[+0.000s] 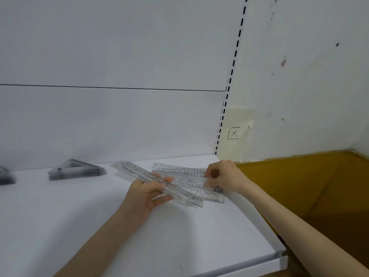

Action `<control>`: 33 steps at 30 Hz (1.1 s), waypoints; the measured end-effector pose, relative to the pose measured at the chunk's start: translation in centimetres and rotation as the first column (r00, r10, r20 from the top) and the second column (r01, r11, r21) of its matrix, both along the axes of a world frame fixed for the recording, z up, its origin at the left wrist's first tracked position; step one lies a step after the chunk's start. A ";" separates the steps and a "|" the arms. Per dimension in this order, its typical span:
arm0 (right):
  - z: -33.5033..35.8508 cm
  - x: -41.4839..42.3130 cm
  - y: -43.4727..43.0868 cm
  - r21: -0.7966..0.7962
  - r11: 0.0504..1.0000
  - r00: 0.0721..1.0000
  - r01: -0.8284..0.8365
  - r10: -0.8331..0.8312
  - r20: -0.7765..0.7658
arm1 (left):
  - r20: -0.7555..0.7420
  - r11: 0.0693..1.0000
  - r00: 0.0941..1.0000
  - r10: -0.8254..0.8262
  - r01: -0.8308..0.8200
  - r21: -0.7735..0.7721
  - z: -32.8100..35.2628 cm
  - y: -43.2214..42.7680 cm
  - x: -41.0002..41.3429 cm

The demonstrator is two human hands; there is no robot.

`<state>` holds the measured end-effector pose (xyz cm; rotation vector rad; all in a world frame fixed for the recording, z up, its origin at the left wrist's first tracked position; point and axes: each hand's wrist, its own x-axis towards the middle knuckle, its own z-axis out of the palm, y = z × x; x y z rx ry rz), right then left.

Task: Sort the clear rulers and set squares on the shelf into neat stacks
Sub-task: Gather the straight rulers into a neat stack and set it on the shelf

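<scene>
My left hand (148,193) grips a bundle of clear rulers (137,172), held slanting from the upper left to the lower right above the white shelf (99,226). My right hand (225,175) pinches the right end of one clear ruler in a loose pile of rulers (179,170) lying on the shelf at the back right. A neat stack of clear set squares (76,169) sits further left near the back panel. Part of another stack of set squares (6,176) shows at the left edge of the view.
The shelf ends at its right edge (265,222), with brown cardboard (309,186) beyond it. A white back panel (119,120) and a slotted upright (223,116) stand behind. A note marked with a boxed X (234,133) is stuck on the wall.
</scene>
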<state>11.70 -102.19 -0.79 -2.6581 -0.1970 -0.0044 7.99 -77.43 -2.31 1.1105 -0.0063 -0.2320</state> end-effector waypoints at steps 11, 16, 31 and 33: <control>2.1 -1.0 -0.4 0.472 0.881 0.999 0.031 -0.045 0.019 | -0.023 0.999 0.999 -0.044 0.043 -0.017 -0.1 -0.3 -0.1; 1.6 -4.6 2.6 0.279 0.929 0.861 -0.241 0.072 0.504 | 0.021 0.995 0.997 -0.076 0.078 -0.070 -0.2 -0.5 -0.2; 1.0 -6.6 3.9 0.242 0.863 0.859 -0.443 0.332 0.389 | 0.232 0.968 0.954 -0.189 0.221 -0.118 -0.3 -0.3 -0.6; 1.4 -6.7 3.6 0.319 0.873 0.919 -0.370 0.295 0.260 | 0.240 0.974 0.960 -0.143 0.179 -0.137 -0.3 -0.4 -0.5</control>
